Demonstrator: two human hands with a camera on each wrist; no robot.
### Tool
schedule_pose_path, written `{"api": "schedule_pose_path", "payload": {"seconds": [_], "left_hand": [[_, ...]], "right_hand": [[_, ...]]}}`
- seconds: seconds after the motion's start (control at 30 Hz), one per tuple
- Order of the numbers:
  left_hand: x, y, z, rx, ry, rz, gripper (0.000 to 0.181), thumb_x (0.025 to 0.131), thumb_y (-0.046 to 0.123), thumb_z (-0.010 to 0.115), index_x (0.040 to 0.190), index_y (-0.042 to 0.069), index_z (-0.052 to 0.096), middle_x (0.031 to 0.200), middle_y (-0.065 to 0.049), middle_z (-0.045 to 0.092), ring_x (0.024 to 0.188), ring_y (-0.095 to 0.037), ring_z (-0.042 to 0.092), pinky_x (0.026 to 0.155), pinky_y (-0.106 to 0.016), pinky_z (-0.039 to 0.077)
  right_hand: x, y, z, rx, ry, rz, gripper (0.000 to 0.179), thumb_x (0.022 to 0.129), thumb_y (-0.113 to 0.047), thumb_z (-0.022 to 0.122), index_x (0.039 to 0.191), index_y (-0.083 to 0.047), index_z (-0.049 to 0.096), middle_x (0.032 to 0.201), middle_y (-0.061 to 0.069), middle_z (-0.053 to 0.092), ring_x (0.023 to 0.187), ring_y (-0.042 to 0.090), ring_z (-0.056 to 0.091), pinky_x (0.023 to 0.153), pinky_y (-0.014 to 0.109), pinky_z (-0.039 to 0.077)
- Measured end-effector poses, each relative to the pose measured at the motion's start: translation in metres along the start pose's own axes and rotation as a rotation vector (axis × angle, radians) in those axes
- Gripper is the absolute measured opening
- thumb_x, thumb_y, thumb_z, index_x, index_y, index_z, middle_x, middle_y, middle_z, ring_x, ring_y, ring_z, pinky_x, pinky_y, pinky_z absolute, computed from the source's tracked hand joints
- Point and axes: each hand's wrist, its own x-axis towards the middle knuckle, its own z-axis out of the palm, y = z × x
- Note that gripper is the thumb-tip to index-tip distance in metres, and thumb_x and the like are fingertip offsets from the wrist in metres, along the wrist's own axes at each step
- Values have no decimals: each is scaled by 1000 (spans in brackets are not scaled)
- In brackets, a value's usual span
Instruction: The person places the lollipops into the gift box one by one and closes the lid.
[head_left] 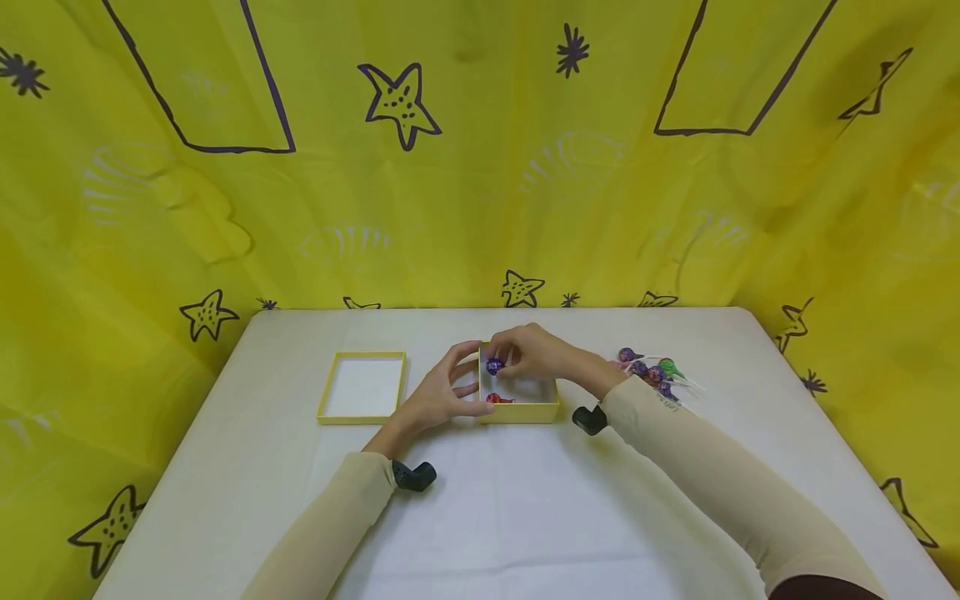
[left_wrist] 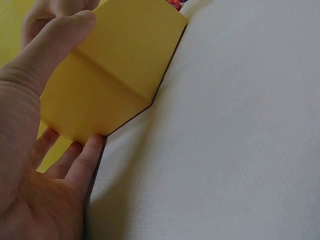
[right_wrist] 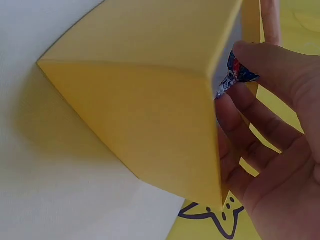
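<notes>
An open yellow box stands at the middle of the table. My left hand holds it at its left side, thumb at the front corner and fingers along the side wall. Reaching over the box from the right, my right hand pinches a lollipop in a dark blue and purple wrapper between thumb and fingers. Its round head shows inside the box near the left wall. A red-wrapped lollipop lies inside by the front wall. The lollipop sticks in the box cannot be made out.
Left of the box lies a shallow yellow-rimmed lid with a white inside. On the right, behind my right forearm, is a loose pile of several lollipops in purple, red and green wrappers. A yellow patterned curtain hangs behind the white table.
</notes>
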Motion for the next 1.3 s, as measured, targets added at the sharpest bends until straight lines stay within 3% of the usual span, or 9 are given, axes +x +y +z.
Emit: {"api": "schedule_pose_path", "payload": {"seconds": [0.4, 0.7, 1.3], "left_hand": [[0, 1, 0, 16, -6, -7, 98, 78, 8, 90, 156, 28, 33, 163, 7, 31, 150, -21, 33, 112, -36, 48], [-1, 0, 0, 8, -12, -8, 99, 79, 8, 90, 157, 28, 32, 164, 5, 30, 151, -22, 33, 112, -36, 47], [0, -3, 0, 25, -6, 18, 100, 78, 5, 89, 157, 25, 31, 165, 2, 29, 151, -25, 32, 111, -37, 49]], "right_hand": [[2, -4, 12, 26, -55, 24, 21, 91, -10, 80, 111, -12, 72, 96, -2, 72, 87, 13, 66, 79, 25, 60], [1, -2, 20, 36, -75, -8, 16, 92, -8, 78, 106, -9, 71, 98, 2, 73, 88, 14, 69, 78, 24, 60], [6, 3, 25, -18, -151, 13, 23, 94, -10, 76, 116, -5, 72, 101, 2, 72, 92, 14, 67, 84, 27, 59]]}}
